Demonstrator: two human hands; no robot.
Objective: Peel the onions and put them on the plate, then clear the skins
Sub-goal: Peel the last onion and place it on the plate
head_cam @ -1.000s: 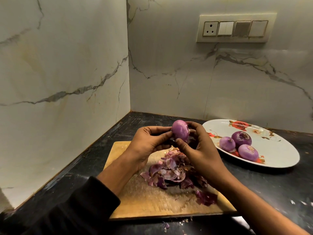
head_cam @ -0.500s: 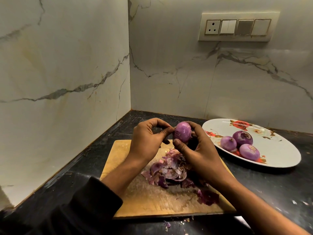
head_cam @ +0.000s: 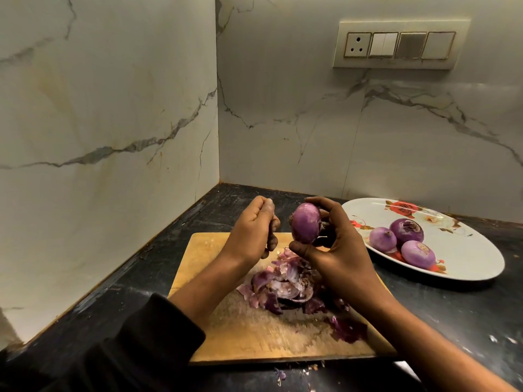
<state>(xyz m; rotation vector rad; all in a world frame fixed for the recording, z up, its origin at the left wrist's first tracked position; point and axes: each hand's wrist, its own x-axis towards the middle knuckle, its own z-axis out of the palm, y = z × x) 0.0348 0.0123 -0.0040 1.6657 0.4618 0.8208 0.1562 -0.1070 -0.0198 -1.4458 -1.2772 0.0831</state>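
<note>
While the right hand [head_cam: 336, 250] pinches a smooth purple peeled onion [head_cam: 306, 222], the left hand [head_cam: 254, 233], curled, apparently empty, is clear; next: onto the white floral plate [head_cam: 478, 267].

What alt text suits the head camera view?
The right hand holds a peeled onion above a cutting board piled with skins; the left hand is beside it. Three onions lie on a plate.
</note>
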